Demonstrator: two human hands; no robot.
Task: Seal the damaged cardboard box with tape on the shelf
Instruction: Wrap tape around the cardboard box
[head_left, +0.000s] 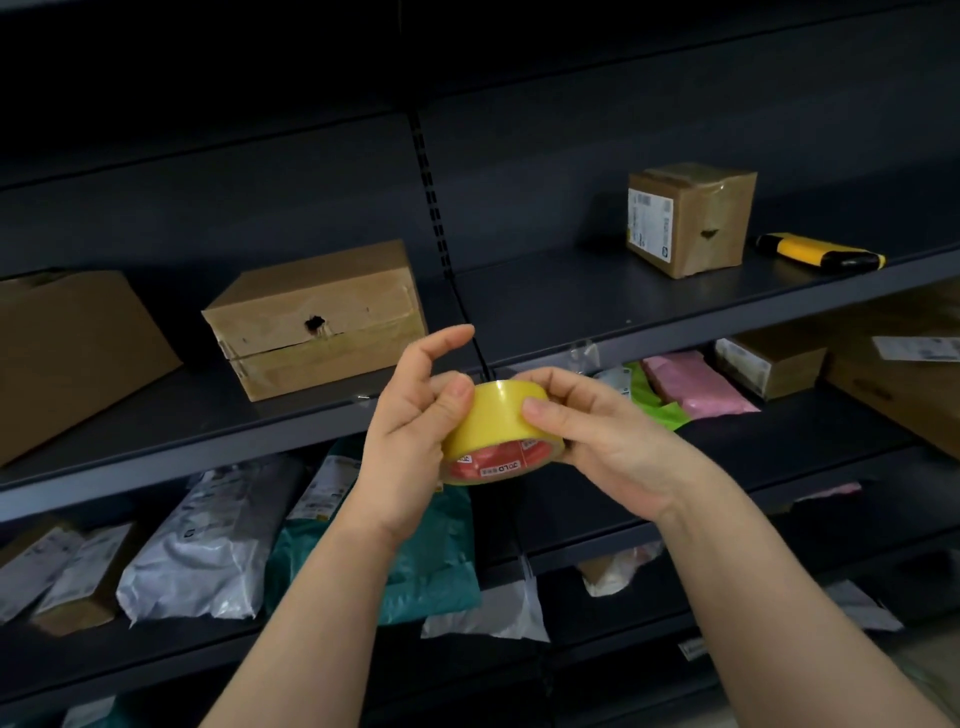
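A person's two bare hands hold a roll of yellow tape (498, 421) up in front of a dark metal shelf (545, 291), seen from a camera worn on the head. The right hand (608, 441) has a closed grip on the roll, its thumb lying across the outer yellow band and its fingers curled round the far side. The left hand (410, 431) also grips the roll from the other side, with its thumb pressed on the yellow band and its index finger raised clear above it. The roll's red inner core faces down toward the camera. Just behind and to the left of the hands, a damaged cardboard box (317, 319) sits on the shelf, with a dark hole in its front face and a split running along that face below the hole. To its left stands a larger cardboard box (67, 353). Farther right on the same level is a small cardboard box (691, 218) with a tear in its side and a white label, and beside it lies a yellow and black tool (821, 253). The lower shelves carry white mailer bags (208, 535), a teal bag (431, 571) and a pink parcel (696, 384).
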